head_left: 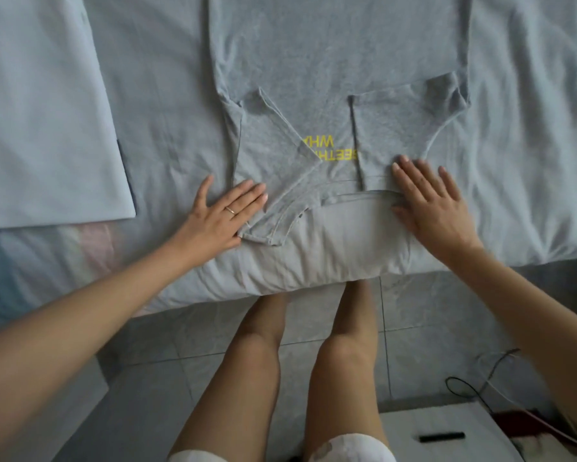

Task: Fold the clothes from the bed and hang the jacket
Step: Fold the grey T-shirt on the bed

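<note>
You can see yellow letters (330,149) printed on the grey T-shirt (330,55) in front of you. They sit in two lines and look flipped from where you stand. One line looks like "WH". The other looks like "EETH". Folded cloth hides the rest, so you cannot read whole words.
</note>
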The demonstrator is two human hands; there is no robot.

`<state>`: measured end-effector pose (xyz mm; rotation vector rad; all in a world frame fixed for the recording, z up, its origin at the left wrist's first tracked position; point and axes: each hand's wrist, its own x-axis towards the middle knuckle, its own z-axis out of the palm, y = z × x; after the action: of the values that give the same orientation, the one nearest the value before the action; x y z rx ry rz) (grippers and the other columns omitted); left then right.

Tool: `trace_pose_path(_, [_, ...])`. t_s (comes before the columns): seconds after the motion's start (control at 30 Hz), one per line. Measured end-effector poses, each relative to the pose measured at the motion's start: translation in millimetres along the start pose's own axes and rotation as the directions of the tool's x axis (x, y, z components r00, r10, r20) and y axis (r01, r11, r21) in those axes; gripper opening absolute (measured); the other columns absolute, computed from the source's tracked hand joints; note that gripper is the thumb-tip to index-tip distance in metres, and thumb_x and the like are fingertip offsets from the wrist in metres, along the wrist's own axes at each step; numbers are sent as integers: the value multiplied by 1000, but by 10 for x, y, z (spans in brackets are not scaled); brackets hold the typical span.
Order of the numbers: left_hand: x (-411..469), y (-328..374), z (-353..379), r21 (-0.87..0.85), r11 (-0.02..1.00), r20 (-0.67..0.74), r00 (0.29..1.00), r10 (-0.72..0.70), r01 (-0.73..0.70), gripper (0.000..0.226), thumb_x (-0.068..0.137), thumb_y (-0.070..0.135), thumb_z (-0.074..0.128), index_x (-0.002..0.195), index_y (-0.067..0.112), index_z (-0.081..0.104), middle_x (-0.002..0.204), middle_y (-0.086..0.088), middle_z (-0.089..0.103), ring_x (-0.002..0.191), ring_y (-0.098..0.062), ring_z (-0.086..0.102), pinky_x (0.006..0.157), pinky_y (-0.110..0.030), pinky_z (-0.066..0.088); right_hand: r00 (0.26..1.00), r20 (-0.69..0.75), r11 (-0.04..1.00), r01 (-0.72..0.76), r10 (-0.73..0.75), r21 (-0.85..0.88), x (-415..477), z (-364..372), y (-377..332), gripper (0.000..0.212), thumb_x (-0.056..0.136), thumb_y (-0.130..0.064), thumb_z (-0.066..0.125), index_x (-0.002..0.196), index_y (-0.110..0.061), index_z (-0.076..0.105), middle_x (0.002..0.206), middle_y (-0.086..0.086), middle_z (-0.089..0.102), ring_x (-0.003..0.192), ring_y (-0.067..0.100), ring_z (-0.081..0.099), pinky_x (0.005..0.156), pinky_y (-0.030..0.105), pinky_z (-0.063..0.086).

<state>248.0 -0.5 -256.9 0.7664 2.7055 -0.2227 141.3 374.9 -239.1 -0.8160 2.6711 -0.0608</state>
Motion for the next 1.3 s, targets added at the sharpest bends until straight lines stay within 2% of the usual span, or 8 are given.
trace_pose_path(0.2, [358,3,-180,-254,963,-105,992,67,-92,59,81,0,34,138,5,43,144,-10,46,139,-23,33,115,-35,11,974,100,979,204,-204,15,373,-191,102,70,74,-15,42,143,-14,41,148,6,41,132,28,44,110,37,21])
trace_pose_path(0.37, [291,-65,-374,-543,838,-11,998,62,-58,79,59,-3,38,137,6,47,145,-8,42,135,-20,37,115,-25,9,946,147,956,274,-288,106,410,-329,110,60,79,-16,35,137,-10,51,141,8,51,125,30,53,110,34,22])
trace_pose_path(0.57, [-39,264,-627,-897,321,380,901,208,304,70,80,-19,46,129,31,50,140,15,43,129,17,27,109,-4,13,883,301,932,326,-361,160,-197,-345,-94,62,74,-4,32,131,-9,58,135,6,56,120,25,58,112,33,28])
trace_pose_path(0.73, [-151,285,-790,-860,40,447,712,542,509,54,82,-12,48,116,25,68,123,14,63,116,8,53,97,-8,36,750,610,878,-84,-255,471,-489,-526,-186,54,86,3,48,129,-28,59,136,-12,54,123,7,51,102,13,33])
trace_pose_path(0.87, [-59,-114,-929,-837,-108,520,842,145,536,27,60,35,65,84,29,74,86,14,70,89,-5,62,82,-21,46,855,504,814,-202,-124,544,-167,-693,-60,35,79,6,62,104,-16,70,83,-8,67,72,8,58,67,4,39])
trace_pose_path(0.97, [192,-410,-941,-786,-414,568,801,-188,460,20,73,11,73,91,19,70,78,16,72,77,1,67,70,-16,54,897,434,601,-392,83,696,195,-820,26,27,81,7,65,102,-10,65,72,-9,60,61,-4,57,57,5,42])
trace_pose_path(1.1, [707,-795,-816,-853,-392,513,689,-511,344,12,88,5,61,94,15,65,75,13,72,70,1,65,77,-23,52,865,436,253,-492,248,833,701,-824,92,27,85,1,65,110,-10,61,65,-18,68,61,-9,61,62,7,49])
trace_pose_path(1.3, [1100,-774,-567,-893,-330,443,472,-762,306,21,89,10,63,107,2,66,83,1,63,54,9,52,65,-18,47,755,424,211,-581,500,786,1006,-497,89,31,84,-17,71,114,-11,65,95,2,64,70,7,57,62,14,50])
